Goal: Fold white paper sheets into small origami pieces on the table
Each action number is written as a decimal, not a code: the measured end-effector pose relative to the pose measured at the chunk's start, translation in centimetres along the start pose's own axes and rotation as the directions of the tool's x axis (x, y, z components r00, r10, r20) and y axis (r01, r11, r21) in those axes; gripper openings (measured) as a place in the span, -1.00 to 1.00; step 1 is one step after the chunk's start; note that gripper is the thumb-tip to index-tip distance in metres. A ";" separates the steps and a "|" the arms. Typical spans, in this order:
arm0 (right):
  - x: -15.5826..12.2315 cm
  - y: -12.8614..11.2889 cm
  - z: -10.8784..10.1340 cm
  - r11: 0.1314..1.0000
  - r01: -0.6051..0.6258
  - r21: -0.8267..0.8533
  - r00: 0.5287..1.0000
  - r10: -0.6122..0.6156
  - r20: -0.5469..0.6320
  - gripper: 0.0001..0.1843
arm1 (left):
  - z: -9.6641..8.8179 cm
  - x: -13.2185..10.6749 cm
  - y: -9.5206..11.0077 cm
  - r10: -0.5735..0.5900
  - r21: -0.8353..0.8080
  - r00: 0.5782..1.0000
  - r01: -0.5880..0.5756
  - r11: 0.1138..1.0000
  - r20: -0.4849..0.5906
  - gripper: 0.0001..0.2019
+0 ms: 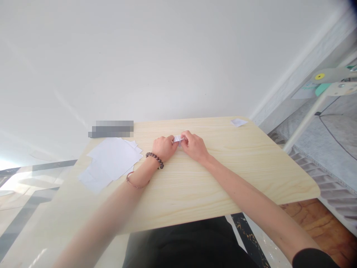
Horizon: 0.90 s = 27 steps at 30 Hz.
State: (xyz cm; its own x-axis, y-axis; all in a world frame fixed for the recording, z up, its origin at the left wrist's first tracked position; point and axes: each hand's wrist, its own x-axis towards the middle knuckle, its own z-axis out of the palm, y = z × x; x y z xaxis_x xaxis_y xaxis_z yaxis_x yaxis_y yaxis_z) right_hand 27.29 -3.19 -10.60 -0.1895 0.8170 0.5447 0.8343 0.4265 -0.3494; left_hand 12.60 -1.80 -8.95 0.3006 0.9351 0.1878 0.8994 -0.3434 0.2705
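Between my two hands is a small piece of folded white paper (177, 139), held just above the middle of the table. My left hand (164, 147), with a bead bracelet at its wrist, is closed on the paper's left end. From the other side, my right hand (194, 146) pinches its right end. Fingers cover part of the paper, so its full shape is hidden. A loose pile of white paper sheets (113, 162) lies to the left of my left hand.
Near the far right corner of the wooden table (237, 167) lies a small white folded paper (238, 122). A blurred-out dark grey object (113, 129) sits at the far left edge. Behind the table rises a white wall (167, 59). A metal-framed stand (304, 121) is at the right.
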 end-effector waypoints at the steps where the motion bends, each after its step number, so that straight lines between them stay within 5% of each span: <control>1: 0.0 0.1 -0.1 1.000 0.003 0.016 1.000 -0.003 0.000 -0.81 | 0.0 0.0 -0.3 0.024 -0.117 0.999 -0.022 0.993 0.020 -0.70; 6: -0.1 0.2 -0.2 0.998 0.034 0.055 0.999 -0.033 -0.023 -0.82 | -0.2 0.1 -1.2 0.101 -0.660 0.993 -0.031 0.751 0.068 -0.66; 11: 0.0 0.5 0.1 0.994 0.107 0.002 0.989 -0.106 -0.099 -0.85 | -1.0 0.4 -1.8 0.178 -0.871 0.973 0.045 0.490 0.150 -0.62; 19: 0.0 0.7 0.1 0.986 0.150 -0.077 0.978 -0.159 -0.136 -0.86 | -0.4 0.8 -2.1 0.163 -0.851 0.968 0.078 0.519 0.189 -0.60; 27: -0.1 0.4 -0.9 0.964 0.079 0.255 0.997 -0.080 -0.009 -0.80 | -0.4 0.7 -2.1 0.138 -0.893 0.976 0.090 0.440 0.167 -0.59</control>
State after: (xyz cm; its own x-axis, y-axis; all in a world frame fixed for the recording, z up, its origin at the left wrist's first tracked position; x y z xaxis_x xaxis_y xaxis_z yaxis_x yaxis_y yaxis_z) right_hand 28.14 -3.48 -10.11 -0.2506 0.7767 0.5778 0.6570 0.5748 -0.4878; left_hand 10.76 -0.44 -8.97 0.4709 0.8799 0.0634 0.1396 -0.1453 0.9795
